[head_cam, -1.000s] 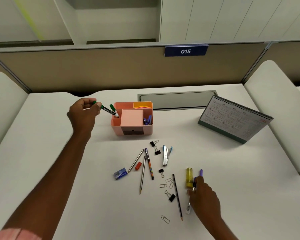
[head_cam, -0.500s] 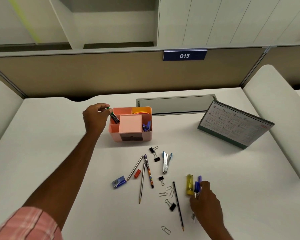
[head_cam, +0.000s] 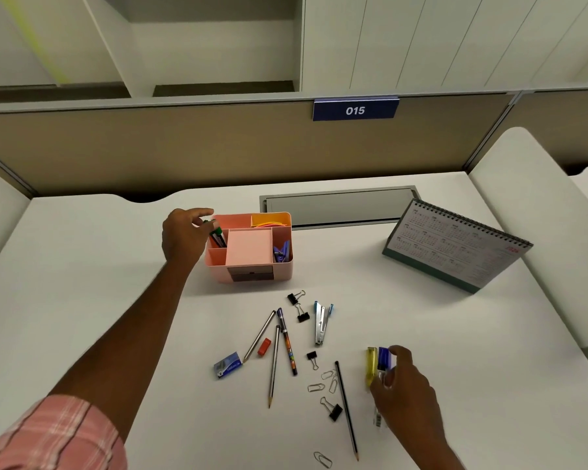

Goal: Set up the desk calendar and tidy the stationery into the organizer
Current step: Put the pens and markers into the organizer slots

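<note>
The pink organizer (head_cam: pixel 252 268) stands mid-desk. My left hand (head_cam: pixel 184 237) is at its left rim, fingertips pinching the top of a green marker (head_cam: pixel 217 232) that stands in the left compartment. At the front right, my right hand (head_cam: pixel 406 393) grips a blue-capped pen (head_cam: pixel 384 360), its clear barrel sticking out below the hand. A yellow highlighter (head_cam: pixel 371 366) lies right beside it. The desk calendar (head_cam: pixel 455 247) stands open at the right.
Loose on the desk between my hands lie two pencils (head_cam: pixel 274 366), a patterned pen (head_cam: pixel 287 344), a black pencil (head_cam: pixel 346 407), a stapler (head_cam: pixel 320 323), a staple box (head_cam: pixel 228 365), a red eraser (head_cam: pixel 264 346), binder clips (head_cam: pixel 297 303) and paper clips (head_cam: pixel 316 387). A cable hatch (head_cam: pixel 336 206) lies behind the organizer.
My left hand moved right and lowered the green marker into the organizer's left compartment. My right hand closed on the blue-capped pen and raised it beside the yellow highlighter.
</note>
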Motion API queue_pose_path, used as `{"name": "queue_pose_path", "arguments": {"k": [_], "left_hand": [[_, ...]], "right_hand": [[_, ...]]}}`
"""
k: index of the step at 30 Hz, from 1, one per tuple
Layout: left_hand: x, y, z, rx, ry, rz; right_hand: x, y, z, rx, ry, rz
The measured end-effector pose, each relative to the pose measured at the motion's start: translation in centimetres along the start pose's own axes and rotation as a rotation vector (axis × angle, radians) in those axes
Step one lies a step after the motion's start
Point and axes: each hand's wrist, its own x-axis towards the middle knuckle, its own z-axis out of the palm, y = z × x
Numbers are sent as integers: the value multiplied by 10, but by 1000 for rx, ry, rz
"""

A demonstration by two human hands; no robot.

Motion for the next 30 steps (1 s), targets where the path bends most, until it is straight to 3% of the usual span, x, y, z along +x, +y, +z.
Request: {"name": "queue_pose_path", "arguments": {"k": [8, 11, 13, 17, 20, 30], "left_hand": [[-8, 1, -2, -11, 62, -38], [-41, 27, -5, -129, 51, -79], [-76, 51, -10, -298, -127, -116], [-147, 88, -20, -533, -702, -132], [-191, 100, -21, -530, -908, -92], [-235, 99, -41, -539, -742, -132]], "right_hand": [[0, -13, -4, 92, 7, -36], [-1, -16, -2, 198, 9, -102], [-2, -19, -2, 272, 10, -140], [-8, -33, -5, 421, -22, -192], [-16, -47, -11, 463, -39, -262], [-38, -77, -17, 513, -104, -414]]}}
